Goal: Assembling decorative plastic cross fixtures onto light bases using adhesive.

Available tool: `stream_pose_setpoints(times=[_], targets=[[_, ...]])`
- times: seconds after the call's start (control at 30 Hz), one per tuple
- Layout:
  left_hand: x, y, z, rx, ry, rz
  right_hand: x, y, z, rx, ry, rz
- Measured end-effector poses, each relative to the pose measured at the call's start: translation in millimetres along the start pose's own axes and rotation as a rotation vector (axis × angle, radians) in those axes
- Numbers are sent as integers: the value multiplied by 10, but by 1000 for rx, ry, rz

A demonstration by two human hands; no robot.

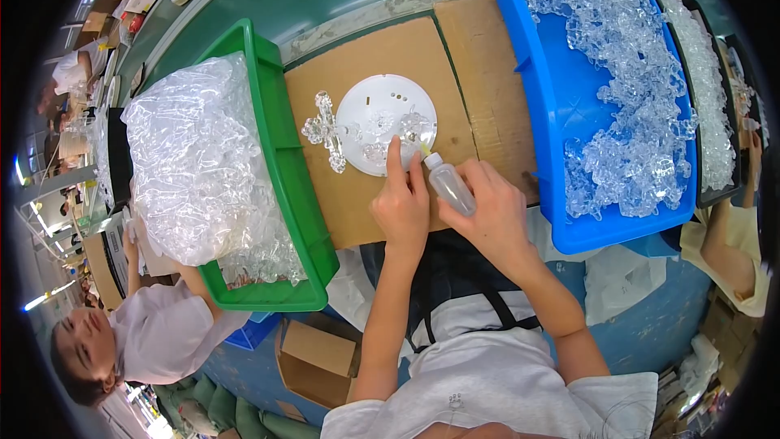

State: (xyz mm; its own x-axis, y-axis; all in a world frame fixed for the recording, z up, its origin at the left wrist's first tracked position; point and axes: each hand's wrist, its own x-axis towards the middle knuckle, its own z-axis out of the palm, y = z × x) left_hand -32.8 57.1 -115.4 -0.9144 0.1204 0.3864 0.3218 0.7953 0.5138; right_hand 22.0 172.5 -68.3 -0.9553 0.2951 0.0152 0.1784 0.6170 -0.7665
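My right hand (491, 211) is wrapped round a small translucent squeeze bottle (452, 185), whose narrow yellowish tip points up and left. The tip reaches a clear plastic piece (414, 125) over a round white plate (366, 106) with small slots and holes. At that same piece are the index finger and thumb of my left hand (400, 207), seemingly pinching its near edge; the exact contact is hard to see. More clear pieces lie on the plate. A cross-shaped cluster of clear beaded parts (327, 132) lies at the plate's left edge.
Brown cardboard (443, 81) covers the work surface. At left, a green bin (280, 171) holds a large bag of clear parts (191, 154). A blue bin (561, 130) with loose clear parts stands at right, beside a dark tray (705, 89). Other people sit at both sides.
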Motion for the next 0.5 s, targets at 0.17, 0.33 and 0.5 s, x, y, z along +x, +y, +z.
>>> stream_pose_setpoints(times=[0.17, 0.33, 0.5], targets=[[-3, -8, 0, -12, -12, -10, -10, 52, -1, 67, 10, 25], [4, 0, -9, -36, -20, -17, -21, 53, -48, 91, -15, 84], [10, -36, -3, -130, -5, -7, -24, 60, -64, 125, -29, 96]])
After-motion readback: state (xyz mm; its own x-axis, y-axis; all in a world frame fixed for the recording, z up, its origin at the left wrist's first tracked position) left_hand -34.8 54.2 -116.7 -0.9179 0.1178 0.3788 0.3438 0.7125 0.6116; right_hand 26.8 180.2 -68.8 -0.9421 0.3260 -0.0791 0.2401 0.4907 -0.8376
